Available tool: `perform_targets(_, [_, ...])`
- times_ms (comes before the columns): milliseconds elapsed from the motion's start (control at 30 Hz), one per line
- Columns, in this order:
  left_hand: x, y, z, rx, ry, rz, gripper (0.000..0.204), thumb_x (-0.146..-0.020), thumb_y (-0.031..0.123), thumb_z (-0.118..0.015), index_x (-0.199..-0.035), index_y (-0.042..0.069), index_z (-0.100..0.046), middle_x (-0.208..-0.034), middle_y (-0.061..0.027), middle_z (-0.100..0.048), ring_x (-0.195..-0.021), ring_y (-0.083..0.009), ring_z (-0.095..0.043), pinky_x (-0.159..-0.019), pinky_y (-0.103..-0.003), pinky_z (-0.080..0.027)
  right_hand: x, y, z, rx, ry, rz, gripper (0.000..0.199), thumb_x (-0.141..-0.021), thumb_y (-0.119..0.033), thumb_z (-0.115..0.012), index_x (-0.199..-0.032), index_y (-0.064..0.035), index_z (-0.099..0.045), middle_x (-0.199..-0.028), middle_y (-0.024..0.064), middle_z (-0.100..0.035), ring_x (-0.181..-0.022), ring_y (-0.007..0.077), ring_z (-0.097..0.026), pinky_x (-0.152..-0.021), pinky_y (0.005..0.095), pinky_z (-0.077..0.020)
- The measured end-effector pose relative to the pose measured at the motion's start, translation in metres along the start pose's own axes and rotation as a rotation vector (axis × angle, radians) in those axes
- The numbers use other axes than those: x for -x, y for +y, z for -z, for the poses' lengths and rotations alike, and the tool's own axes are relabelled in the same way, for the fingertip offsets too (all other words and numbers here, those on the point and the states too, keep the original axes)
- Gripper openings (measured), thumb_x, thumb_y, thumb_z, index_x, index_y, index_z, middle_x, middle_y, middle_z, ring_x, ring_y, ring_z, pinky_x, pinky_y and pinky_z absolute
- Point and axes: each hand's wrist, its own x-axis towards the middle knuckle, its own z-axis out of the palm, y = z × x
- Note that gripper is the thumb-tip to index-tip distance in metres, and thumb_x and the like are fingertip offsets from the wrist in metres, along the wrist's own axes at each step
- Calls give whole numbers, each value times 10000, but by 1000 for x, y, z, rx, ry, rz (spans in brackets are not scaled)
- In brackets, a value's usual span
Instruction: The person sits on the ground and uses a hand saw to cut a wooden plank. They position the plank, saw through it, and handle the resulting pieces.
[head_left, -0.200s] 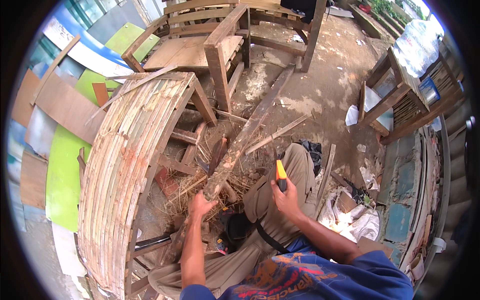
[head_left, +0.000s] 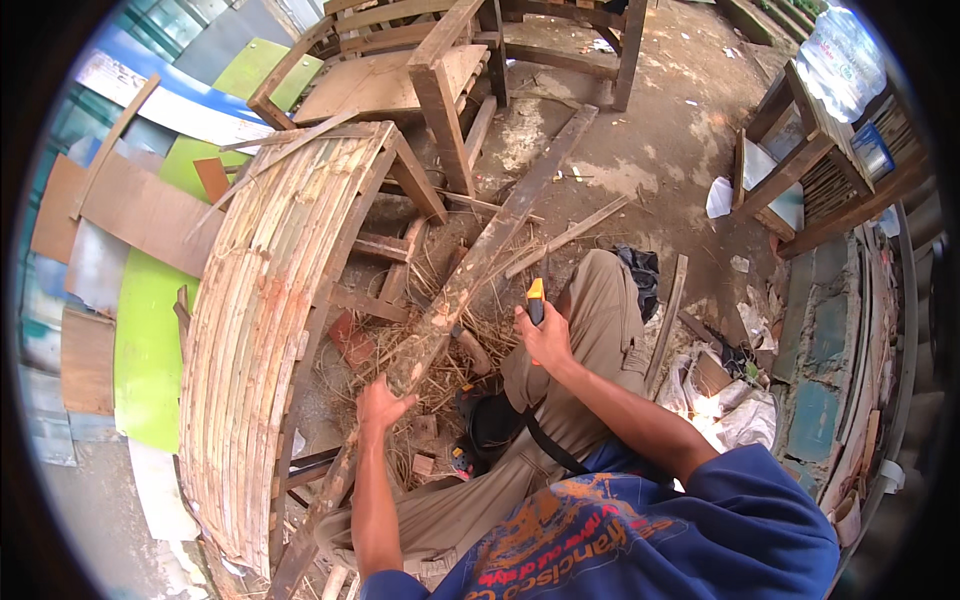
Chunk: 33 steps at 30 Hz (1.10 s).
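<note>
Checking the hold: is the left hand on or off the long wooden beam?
On. The left hand lies over the long wooden beam, hiding part of it, thumb pointing right.

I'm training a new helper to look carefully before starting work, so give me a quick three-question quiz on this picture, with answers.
1. Multiple choice: the right hand holds a tool handle that is
a) green and white
b) yellow and black
c) plain red

2. True or false: the large clear plastic jug sits on top of a wooden stand at the right of the view.

3. Fill in the blank: the left hand holds a long wooden ____.

Key: 1. b; 2. true; 3. plank.
</note>
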Motion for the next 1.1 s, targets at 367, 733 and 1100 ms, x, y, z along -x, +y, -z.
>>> perform_targets(367, [17,15,-13,-51,32,6,926,-620,449,-862,-1330,-68,-570,-1143,-281,-691,-1075,-396,-677,-931,-442,-537,-48,26,-122,-322,71,-151,311,-921,-325,-710,-884,-36,-599,-811,70,-642,-805,195,-609,-773,377,-465])
perform_targets(733, [7,14,-27,197,71,-106,675,-635,369,-867,-1180,21,-673,-1069,-205,-734,-1016,-379,-695,-897,-456,-531,-39,-28,-109,-535,219,-137,306,-968,-274,-675,-810,-89,-490,-708,-17,-473,-653,123,-456,-610,345,-364])
perform_targets(1100, [-87,53,-18,329,14,-162,674,-665,230,-891,-1232,-36,-641,-1149,-195,-722,-1065,-302,-695,-966,-401,-509,-7,-38,-19,-303,-68,163,288,-982,-158,-658,-1193,11,-558,-944,-4,-580,-826,105,-531,-743,299,-448])
